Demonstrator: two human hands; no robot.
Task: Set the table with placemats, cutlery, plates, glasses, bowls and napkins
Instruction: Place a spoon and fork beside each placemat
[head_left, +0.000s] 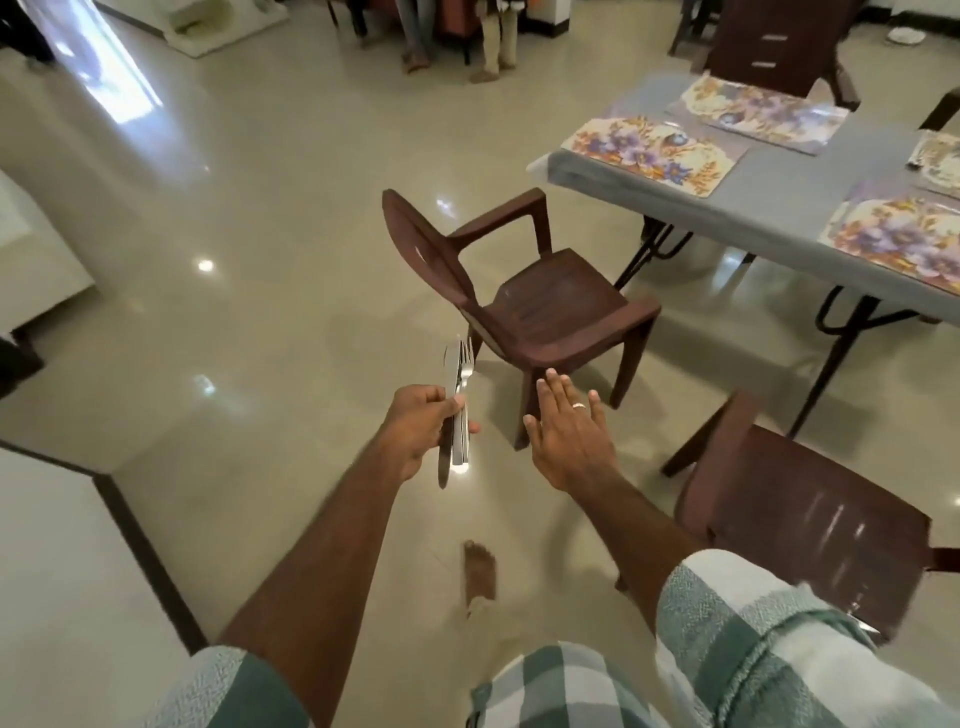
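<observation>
Your left hand (415, 434) grasps a bundle of cutlery (457, 410), fork tines pointing to 12 o'clock, over the glossy floor (234, 322). Your right hand (569, 436), ring on one finger, hangs released beside it at 3 o'clock, fingers straight. Beyond, a brown chair (535, 301) stands clear of the grey table (769, 208) at 2 o'clock, where floral placemats (654, 153) lie flat.
</observation>
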